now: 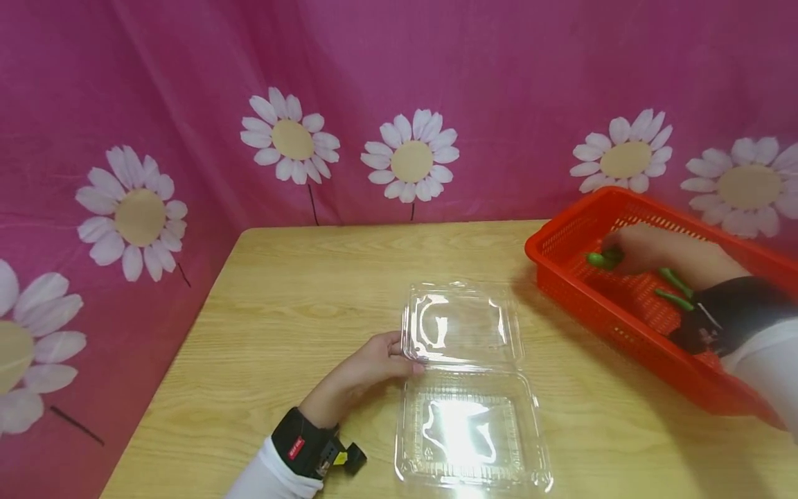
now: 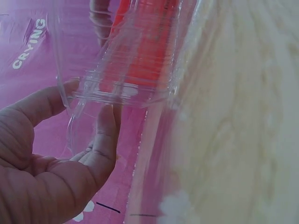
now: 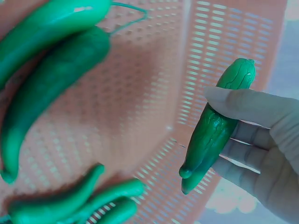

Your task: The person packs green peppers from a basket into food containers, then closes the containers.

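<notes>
An unfolded clear plastic clamshell container (image 1: 461,388) lies on the table, its lid toward the back. My left hand (image 1: 382,360) pinches its left edge near the hinge; in the left wrist view, the thumb and fingers of my left hand (image 2: 70,154) meet the clear plastic (image 2: 121,93). Inside the red basket (image 1: 598,298), my right hand (image 1: 636,246) holds green chili peppers (image 3: 212,128) between thumb and fingers. Two tips show at their lower end. More green chili peppers (image 3: 51,84) lie in the basket, several smaller ones (image 3: 112,193) among them.
The perforated red basket stands at the right of the wooden table (image 1: 299,298), its long side angled toward the front right. Behind and left of the table hangs a pink cloth (image 1: 486,83) with white daisies.
</notes>
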